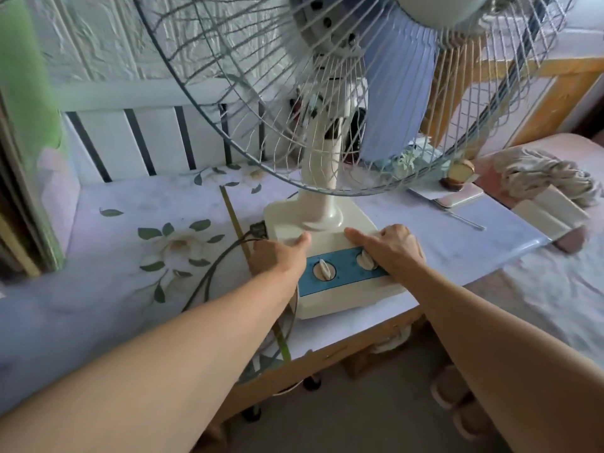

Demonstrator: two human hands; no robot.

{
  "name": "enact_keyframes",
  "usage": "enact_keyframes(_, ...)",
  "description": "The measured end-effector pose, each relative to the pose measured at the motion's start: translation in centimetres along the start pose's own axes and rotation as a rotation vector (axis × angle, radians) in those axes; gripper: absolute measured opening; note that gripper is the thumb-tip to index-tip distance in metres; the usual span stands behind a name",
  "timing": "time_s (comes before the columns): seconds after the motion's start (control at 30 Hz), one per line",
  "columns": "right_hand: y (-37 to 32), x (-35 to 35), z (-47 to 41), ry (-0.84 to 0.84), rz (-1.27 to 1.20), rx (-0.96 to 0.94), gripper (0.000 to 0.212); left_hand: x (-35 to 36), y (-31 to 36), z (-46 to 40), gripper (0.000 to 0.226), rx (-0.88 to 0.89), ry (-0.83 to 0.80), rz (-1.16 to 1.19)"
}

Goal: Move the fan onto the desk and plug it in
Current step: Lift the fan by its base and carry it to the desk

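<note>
Probably a home bedroom: bed (539, 289), floral-clothed desk (130, 256), slippers (454, 397).

Crumpled cloth (542, 176) on bed; slippers (456, 400) on floor.

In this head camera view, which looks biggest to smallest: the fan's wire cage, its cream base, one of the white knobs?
1. wire cage, though it sits nearest the camera
2. cream base
3. white knob; the second knob looks alike, partly under the right hand.
</note>
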State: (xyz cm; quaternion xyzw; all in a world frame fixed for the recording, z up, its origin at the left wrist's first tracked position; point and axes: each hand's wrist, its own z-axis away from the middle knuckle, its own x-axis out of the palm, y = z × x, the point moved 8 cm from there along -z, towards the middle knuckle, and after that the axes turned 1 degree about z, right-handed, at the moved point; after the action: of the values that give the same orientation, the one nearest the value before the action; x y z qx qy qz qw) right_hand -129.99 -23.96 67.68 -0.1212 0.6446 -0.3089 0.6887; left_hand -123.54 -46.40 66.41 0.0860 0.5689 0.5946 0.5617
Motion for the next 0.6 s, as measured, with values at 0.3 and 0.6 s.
enact_keyframes(0.3,0.4,-0.3,-1.0,-0.026,-0.042,-0.041,0.06,-0.4,-0.3,-0.8,0.076,0.033,-0.014,-0.062)
enact_keyframes(0.6,0.6,-0.9,-2.1,-0.024,-0.03,-0.051,0.067,-0.7,0.2,-0.2,0.085,0.068,0.039,-0.087)
